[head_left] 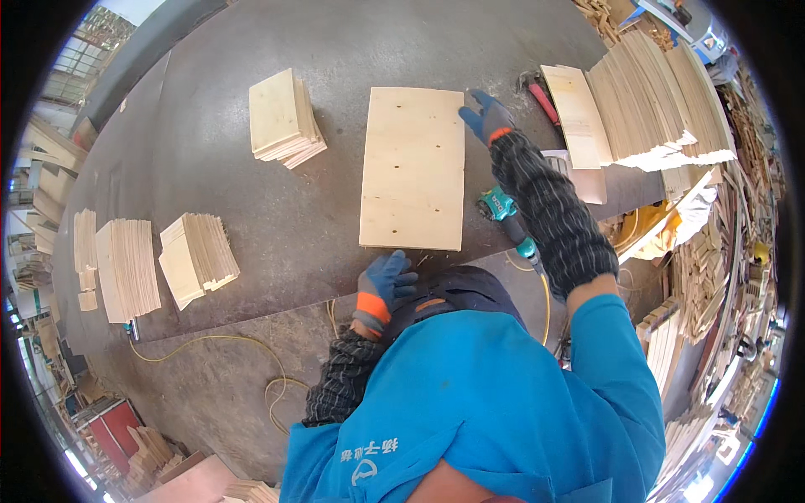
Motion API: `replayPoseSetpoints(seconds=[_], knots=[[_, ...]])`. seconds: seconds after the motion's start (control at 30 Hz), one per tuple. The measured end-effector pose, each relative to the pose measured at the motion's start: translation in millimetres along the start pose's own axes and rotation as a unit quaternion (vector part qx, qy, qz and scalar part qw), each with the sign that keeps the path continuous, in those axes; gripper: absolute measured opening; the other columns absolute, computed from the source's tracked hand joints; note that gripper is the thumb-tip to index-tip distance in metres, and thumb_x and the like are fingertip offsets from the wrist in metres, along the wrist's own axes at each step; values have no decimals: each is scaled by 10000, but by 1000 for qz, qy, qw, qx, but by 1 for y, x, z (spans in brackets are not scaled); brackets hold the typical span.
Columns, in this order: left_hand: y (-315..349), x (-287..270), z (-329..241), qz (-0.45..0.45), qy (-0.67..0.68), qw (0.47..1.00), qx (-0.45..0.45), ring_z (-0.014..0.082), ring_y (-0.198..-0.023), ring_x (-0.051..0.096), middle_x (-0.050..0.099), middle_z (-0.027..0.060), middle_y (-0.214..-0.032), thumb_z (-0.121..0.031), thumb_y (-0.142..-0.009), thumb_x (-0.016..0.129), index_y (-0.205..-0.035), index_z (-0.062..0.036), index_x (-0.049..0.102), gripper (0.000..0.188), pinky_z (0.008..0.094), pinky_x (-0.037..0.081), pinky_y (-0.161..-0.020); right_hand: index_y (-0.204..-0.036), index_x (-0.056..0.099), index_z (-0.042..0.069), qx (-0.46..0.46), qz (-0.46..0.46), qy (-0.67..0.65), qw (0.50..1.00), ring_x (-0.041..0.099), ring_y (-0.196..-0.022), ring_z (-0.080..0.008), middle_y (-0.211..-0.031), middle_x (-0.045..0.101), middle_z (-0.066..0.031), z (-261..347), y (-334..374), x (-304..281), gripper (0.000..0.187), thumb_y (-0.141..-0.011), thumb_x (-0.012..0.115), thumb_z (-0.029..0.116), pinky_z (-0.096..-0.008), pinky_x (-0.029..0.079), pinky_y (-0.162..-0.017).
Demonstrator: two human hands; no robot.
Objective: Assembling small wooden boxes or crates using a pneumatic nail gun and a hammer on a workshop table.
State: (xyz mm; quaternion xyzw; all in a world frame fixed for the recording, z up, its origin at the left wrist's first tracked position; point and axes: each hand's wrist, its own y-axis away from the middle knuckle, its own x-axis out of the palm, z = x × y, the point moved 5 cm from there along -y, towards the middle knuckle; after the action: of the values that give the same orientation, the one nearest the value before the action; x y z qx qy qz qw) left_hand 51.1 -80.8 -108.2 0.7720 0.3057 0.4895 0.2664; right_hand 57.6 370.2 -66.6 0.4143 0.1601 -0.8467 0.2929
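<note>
A rectangular pale plywood board [411, 176], with several small dark spots on its face, lies before me on the dark table [335, 42]. My right hand [486, 117], in a blue and grey glove with an orange cuff, is at the board's upper right edge. Its fingers are apart, and thumb and fingertips reach toward that edge. Just below the board's near left corner is my left hand [388, 281], gloved alike. Its fingers are spread and nothing shows in them; whether they touch the board I cannot tell.
A teal power tool [501, 208] with a yellow hose lies right of the board. Beyond my right arm are a red-handled hammer [543, 102] and tall stacks of thin boards [637, 101]. Smaller wood stacks stand at the left [130, 268] and upper left [281, 113].
</note>
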Motion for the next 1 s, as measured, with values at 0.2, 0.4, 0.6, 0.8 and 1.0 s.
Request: replayPoseSetpoints(seconds=[0.2,0.4,0.6,0.8,1.0], knots=[[-7,30,-2,-126,-75,989,28,302,-962,749,698,160,-1228,-353,-1065,688,-1338,10,603,463,395,627,-631,-1475,616,56,-57,78,-19,995,709,-1216,-395,-1405,705,-196,-12,-53,41,680,-926,790,419,-449,540,-1079],[-30,1,-24,-205,-125,959,147,222,-896,739,733,108,-1067,-308,-1062,684,-1236,4,681,357,342,601,-620,-1407,661,12,34,72,3,997,725,-1188,-385,-1279,757,-218,-22,-5,2,702,-894,819,464,-446,549,-1050],[-96,5,-149,-119,-359,875,303,212,-977,704,761,138,-1179,-215,-1034,683,-1356,73,662,432,346,572,-849,-1364,686,-15,203,-41,-9,978,735,-1150,-401,-1224,760,-259,-64,79,-43,761,-875,825,551,-460,561,-1012],[-107,31,-200,11,-467,833,298,295,-1339,622,632,224,-1471,-209,-941,806,-1559,64,468,756,401,509,-1110,-1323,713,6,177,-81,0,981,768,-1060,-367,-1181,781,-233,-72,121,-40,609,-926,801,459,-450,589,-945],[-83,29,-193,-56,-671,630,386,412,-1363,609,567,270,-1539,-156,-844,875,-1582,8,465,860,439,522,-1117,-1310,718,34,132,-23,-49,990,783,-970,-304,-1111,798,-194,-75,147,-35,463,-941,793,303,-437,607,-885]])
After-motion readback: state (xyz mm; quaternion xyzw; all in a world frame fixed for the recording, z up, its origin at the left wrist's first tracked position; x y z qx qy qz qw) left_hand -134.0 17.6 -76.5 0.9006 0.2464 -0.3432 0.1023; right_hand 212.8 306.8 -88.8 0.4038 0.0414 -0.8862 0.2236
